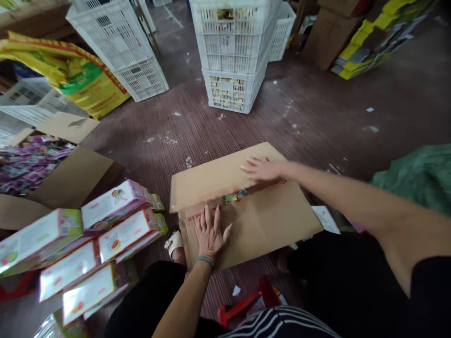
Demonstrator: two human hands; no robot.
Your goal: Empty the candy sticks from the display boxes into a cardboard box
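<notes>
A brown cardboard box stands on the floor between my knees. Its two long flaps are folded inward, and a narrow gap between them shows colourful packets inside. My left hand lies with fingers spread on the near flap, at its left side. On the far flap rests or hovers my right hand, fingers outstretched and slightly blurred; I cannot tell how firmly it touches. Neither hand holds anything.
Several printed product boxes are stacked at the left. Behind them an open carton holds purple sachets. White plastic crates and a yellow sack stand farther back. Green fabric lies right; a red stool is below.
</notes>
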